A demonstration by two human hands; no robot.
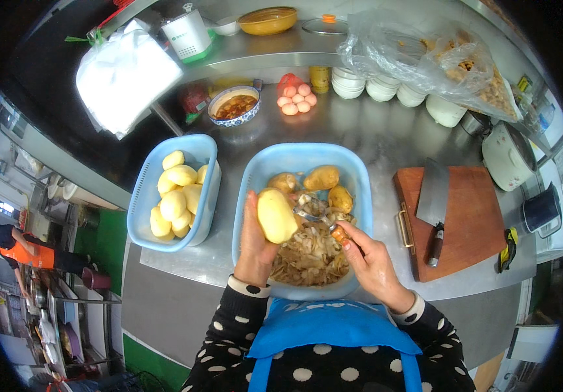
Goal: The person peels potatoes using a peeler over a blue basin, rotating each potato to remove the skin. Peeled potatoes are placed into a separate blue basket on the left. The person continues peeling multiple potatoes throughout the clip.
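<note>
A peeled yellow potato point(276, 215) rests in my left hand point(254, 245), above a light blue plastic basin point(306, 149). My right hand point(372, 264) grips a peeler point(339, 232) by its wooden handle. Its metal head is close to the potato's right side; whether they touch I cannot tell. Potato peelings point(306, 257) heap in the near part of the basin. Beyond them lie unpeeled potatoes, among them one at the back point(321, 177) and one at the right point(340, 198). To the left, a second blue basket point(208, 206) holds several peeled potatoes point(172, 206).
On the right, a cleaver point(432, 193) lies across a wooden cutting board point(473, 220). Behind the basin are eggs in a red net point(297, 100), a patterned bowl of food point(235, 107) and stacked white bowls point(347, 83). A steel shelf point(271, 61) overhangs the back. Another person point(31, 252) stands far left.
</note>
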